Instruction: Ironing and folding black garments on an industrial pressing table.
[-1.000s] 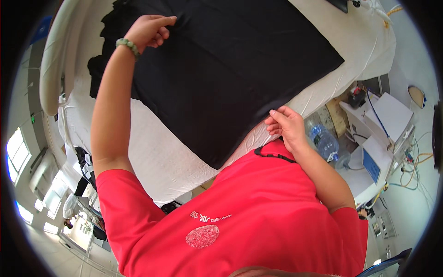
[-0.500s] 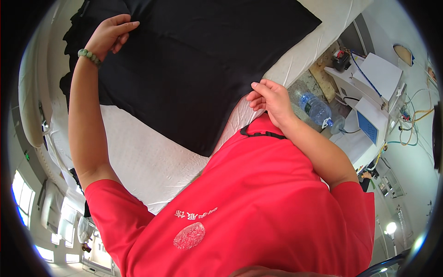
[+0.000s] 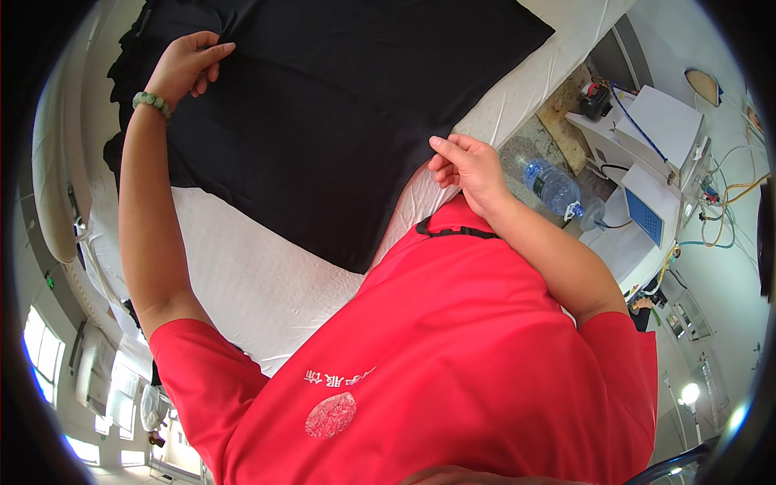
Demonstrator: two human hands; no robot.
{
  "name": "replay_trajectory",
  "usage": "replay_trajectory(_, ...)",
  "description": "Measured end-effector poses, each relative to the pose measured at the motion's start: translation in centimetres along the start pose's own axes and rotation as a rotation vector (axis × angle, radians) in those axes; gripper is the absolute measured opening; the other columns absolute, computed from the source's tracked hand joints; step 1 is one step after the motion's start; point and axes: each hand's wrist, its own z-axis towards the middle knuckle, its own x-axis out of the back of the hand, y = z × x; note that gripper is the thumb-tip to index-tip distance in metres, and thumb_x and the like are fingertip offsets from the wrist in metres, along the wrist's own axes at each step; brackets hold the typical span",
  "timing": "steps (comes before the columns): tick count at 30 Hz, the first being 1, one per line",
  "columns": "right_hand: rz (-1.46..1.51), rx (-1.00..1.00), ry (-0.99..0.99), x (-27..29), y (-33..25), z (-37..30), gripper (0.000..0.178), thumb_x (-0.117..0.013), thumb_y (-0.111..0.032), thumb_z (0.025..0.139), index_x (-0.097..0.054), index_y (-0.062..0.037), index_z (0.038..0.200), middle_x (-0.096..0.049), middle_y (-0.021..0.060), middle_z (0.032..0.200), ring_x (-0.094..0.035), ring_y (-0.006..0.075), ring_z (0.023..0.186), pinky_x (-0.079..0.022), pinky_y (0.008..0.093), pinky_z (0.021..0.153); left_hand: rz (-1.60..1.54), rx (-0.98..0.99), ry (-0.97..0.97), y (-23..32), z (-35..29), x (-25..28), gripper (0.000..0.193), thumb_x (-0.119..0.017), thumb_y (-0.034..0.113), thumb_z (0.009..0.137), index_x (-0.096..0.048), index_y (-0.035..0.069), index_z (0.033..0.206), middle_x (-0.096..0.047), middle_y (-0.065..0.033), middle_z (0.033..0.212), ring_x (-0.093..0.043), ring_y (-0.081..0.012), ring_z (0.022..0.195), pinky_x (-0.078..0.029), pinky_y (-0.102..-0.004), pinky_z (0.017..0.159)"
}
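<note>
Hands (image 3: 475,170) at cloth (image 3: 323,137), white tabletop (image 3: 242,250) beyond edge

Prob. garment wkshp — black cloth (image 3: 315,137) on lg. white worktable (image 3: 255,279), cabled equip. (image 3: 659,125) nearby

Bright windows (image 3: 42,347) stand at lower left, 1 lit lamp (image 3: 689,394) at lower right. Speckled grey floor (image 3: 521,142) shows between a white-covered table (image 3: 259,250) and white furniture (image 3: 661,121).
</note>
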Motion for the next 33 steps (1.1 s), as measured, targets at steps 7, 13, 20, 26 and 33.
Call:
replay_trajectory(7,0.029,-0.032,0.034,0.6,-0.1,0.1,0.029,-0.070,-0.034,0.100,-0.065,-0.0094,0.085,-0.069,0.0038,0.073,-0.062,0.0096,0.058,-0.049,0.0236,0.057,0.222,-0.500,0.466,5.6,-5.1,-9.1,0.022,-0.081,0.020,0.088,-0.069,0.007,0.099,-0.065,-0.0062,0.073,-0.063,-0.0154,0.064,-0.051,-0.0300,0.061)
replay_trajectory(13,-0.022,0.069,0.022,0.6,-0.3,0.2,0.032,-0.063,-0.033,0.102,-0.068,-0.0053,0.087,-0.066,0.0055,0.069,-0.057,0.0100,0.054,-0.045,0.0238,0.053,0.072,-0.646,0.306,10.1,-13.1,-28.4,0.020,-0.077,0.013,0.079,-0.069,0.006,0.096,-0.065,-0.0098,0.091,-0.069,-0.0301,0.084,-0.057,-0.0377,0.072)
replay_trajectory(20,-0.040,0.130,0.049,1.1,-0.5,-0.2,0.029,-0.058,-0.026,0.103,-0.073,-0.0008,0.102,-0.064,0.0050,0.068,-0.054,0.0089,0.054,-0.043,0.0234,0.052,-0.071,-0.369,0.329,8.9,-11.8,-30.9,0.024,-0.071,0.007,0.087,-0.068,0.000,0.109,-0.071,-0.0107,0.090,-0.069,-0.0236,0.072,-0.055,-0.0326,0.064)
replay_trajectory(26,-0.058,0.134,-0.023,1.6,-1.0,-0.2,0.034,-0.056,-0.025,0.103,-0.073,-0.0010,0.119,-0.064,0.0034,0.070,-0.055,0.0083,0.056,-0.043,0.0222,0.054,-0.516,-0.056,0.059,8.8,-10.5,-28.9,0.026,-0.069,0.007,0.093,-0.066,-0.004,0.117,-0.075,-0.0108,0.091,-0.064,-0.0123,0.060,-0.052,-0.0273,0.056)
replay_trajectory(33,-0.037,0.120,-0.027,0.9,-1.1,0.0,0.032,-0.059,-0.029,0.102,-0.074,-0.0025,0.112,-0.063,0.0022,0.070,-0.054,0.0076,0.057,-0.043,0.0220,0.055,-0.515,-0.032,0.064,9.0,-10.8,-28.1,0.026,-0.069,0.006,0.094,-0.066,-0.006,0.117,-0.076,-0.0116,0.094,-0.063,-0.0097,0.061,-0.051,-0.0255,0.055)
